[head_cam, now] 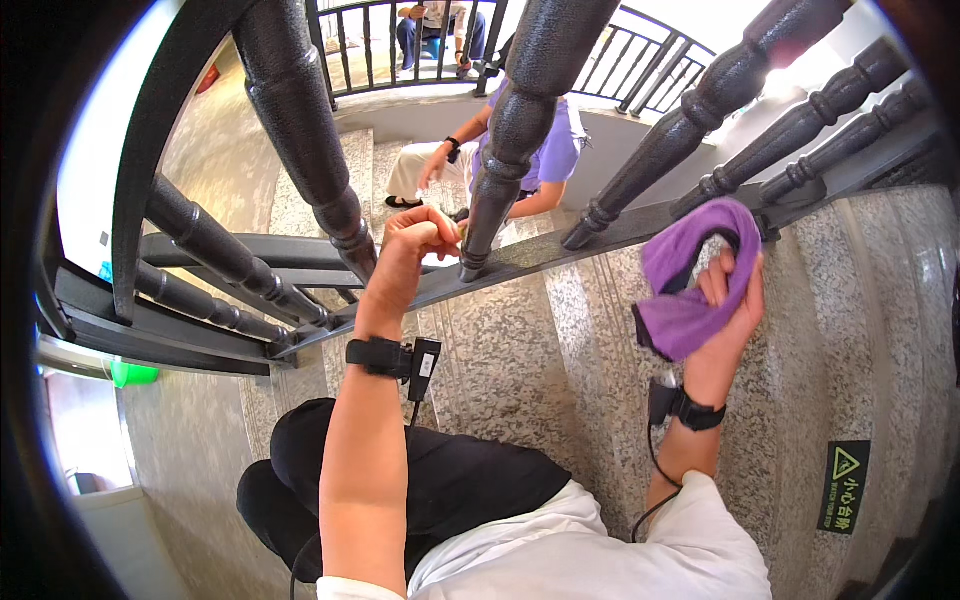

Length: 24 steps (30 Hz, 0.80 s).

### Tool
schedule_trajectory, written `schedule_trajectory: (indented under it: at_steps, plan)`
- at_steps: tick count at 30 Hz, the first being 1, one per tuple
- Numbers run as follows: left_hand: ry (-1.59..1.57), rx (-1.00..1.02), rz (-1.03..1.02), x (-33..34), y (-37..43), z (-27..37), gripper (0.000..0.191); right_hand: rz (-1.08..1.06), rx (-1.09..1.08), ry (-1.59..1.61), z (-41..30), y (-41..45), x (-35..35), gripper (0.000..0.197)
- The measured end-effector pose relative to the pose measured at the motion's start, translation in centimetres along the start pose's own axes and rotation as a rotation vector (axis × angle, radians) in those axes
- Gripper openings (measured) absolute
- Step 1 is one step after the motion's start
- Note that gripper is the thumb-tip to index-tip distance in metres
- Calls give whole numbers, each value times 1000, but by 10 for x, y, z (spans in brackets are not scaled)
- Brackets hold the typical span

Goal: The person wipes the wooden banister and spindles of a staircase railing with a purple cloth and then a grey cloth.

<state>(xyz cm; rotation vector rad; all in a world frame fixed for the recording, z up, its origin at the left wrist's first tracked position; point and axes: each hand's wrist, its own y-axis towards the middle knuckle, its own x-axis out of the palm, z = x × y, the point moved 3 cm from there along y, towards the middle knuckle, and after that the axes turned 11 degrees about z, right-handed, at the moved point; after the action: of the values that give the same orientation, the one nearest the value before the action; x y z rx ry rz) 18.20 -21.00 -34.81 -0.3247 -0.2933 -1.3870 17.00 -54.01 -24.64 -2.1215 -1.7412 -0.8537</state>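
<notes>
A folded purple cloth (701,322) with dark edging hangs in my right hand (739,300), its fingers curled through the loop of the fabric. The cloth is held to the right of the black turned balusters, over the stone steps. My left hand (420,240) is up beside a thick black baluster (499,165), just above the bottom rail (525,262). Its fingers are curled in, and something small and yellowish shows at the fingertips, too hidden to name. Whether the fingers touch the baluster I cannot tell.
Speckled stone steps (495,360) run below the railing; one bears a warning sticker (844,487). Beyond the balusters a person in a purple shirt (555,150) sits on the stairs. Farther back another person (439,30) sits behind a railing. A green container (135,373) stands at left.
</notes>
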Motion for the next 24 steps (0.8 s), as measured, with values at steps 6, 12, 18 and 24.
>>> schedule_trajectory:
  at_steps: [6,12,18,24]
  plan:
    - [-190,-153,-579,47,-26,12,39,-120,41,-50,5,50,42,39]
    - [148,-165,-432,67,-21,-30,64,54,226,-575,56,49,6,33]
    - [783,466,-150,81,-6,-65,48,-234,-43,-893,106,-6,-36,52]
    - [792,631,36,115,49,-70,43,-239,259,-585,95,-23,-33,68]
